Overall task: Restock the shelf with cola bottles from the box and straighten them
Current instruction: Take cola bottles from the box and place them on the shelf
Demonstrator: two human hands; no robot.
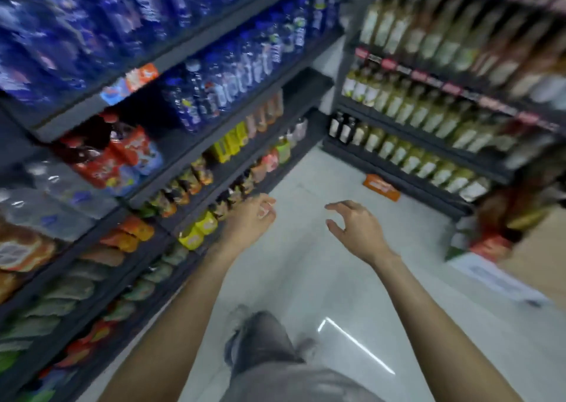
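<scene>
Cola bottles (101,147), dark with red labels, sit in a shrink-wrapped pack on the left-hand shelving (196,144), on the tier under the blue water bottles (232,74); the picture is smeared by motion, so I can only make out what looks like three or four of them, no firm count. A box of cola is not clearly in sight: there is a cardboard carton (539,267) on the floor across the aisle from that shelving, but its contents are too blurred to name. Both hands are out over the pale floor (352,294), below and to the right of the cola pack and well apart from it. The left hand (251,218) is loosely curled with nothing in it; the right hand (355,230) has thumb and fingers spread in a half-open claw, also empty. Two hands, then, and no bottle in either. Judging by that, the restocking is between bottles at best: nothing is being carried, and fetching, shelving and straightening seem yet to be done. One small orange packet (381,186) lies on the floor by the far rack (428,169).
</scene>
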